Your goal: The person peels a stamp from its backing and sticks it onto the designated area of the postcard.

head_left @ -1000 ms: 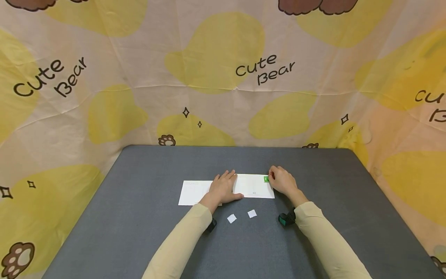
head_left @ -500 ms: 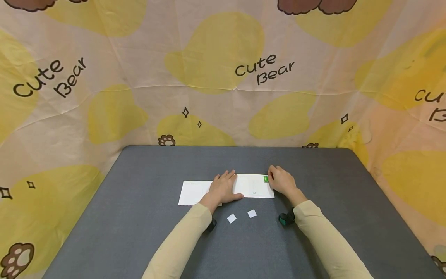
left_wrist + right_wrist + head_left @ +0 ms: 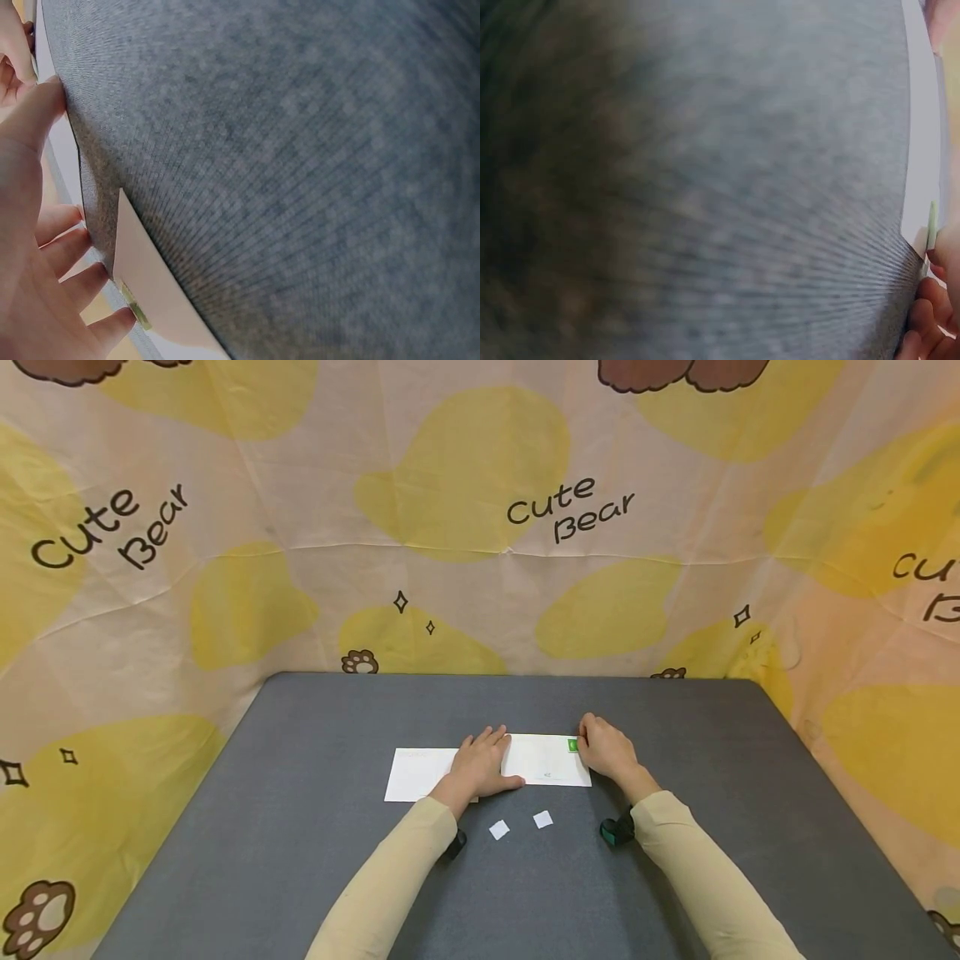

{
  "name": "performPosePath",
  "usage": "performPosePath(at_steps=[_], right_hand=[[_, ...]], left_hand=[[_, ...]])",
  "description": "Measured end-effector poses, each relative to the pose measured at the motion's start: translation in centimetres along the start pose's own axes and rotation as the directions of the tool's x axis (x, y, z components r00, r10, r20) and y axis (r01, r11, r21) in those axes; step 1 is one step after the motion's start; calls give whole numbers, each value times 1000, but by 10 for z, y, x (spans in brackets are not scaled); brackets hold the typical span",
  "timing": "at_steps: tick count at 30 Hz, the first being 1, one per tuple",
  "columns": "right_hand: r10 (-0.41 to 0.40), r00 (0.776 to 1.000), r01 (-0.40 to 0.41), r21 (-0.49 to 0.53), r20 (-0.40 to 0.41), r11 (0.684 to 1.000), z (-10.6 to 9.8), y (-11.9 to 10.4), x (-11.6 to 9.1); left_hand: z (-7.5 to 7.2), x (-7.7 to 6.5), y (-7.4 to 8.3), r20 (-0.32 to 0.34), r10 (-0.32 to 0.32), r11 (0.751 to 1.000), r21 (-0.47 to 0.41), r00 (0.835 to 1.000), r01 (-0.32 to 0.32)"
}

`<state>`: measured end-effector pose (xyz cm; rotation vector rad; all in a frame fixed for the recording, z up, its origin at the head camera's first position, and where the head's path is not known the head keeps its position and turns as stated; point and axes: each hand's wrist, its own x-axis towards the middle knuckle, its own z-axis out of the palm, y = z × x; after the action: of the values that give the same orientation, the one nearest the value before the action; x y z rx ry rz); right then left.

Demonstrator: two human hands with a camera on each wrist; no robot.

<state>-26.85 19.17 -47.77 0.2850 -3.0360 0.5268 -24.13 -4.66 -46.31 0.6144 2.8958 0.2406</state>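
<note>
My left hand rests with spread fingers across the neighbouring ends of two white envelopes. Its thumb and fingertips touch the right envelope, while the hand and wrist cover part of the left envelope. In the left wrist view, a green stamp shows on the left envelope beside my little finger. At the right envelope's upper right corner, my right hand pinches the edge of another green stamp with curled fingers. The right wrist view shows this stamp edge-on at my fingertips, partly hidden.
Two small white paper squares lie on the grey table in front of the envelopes. Dark bands with cameras sit at both wrists. A patterned cloth hangs behind the table's far edge.
</note>
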Motion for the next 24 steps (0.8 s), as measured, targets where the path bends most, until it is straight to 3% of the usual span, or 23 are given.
performPosePath(at_steps=[11, 17, 24], right_hand=[[-42, 999, 44, 288, -14, 957, -7, 18, -5], [-65, 997, 71, 309, -30, 949, -12, 17, -11], [-114, 990, 132, 235, -88, 963, -13, 15, -19]], left_hand=[[-2, -1, 1, 12, -2, 1000, -2, 1000, 2], [-1, -1, 1, 11, -1, 1000, -10, 1000, 1], [-1, 0, 0, 7, -1, 1000, -10, 1000, 1]])
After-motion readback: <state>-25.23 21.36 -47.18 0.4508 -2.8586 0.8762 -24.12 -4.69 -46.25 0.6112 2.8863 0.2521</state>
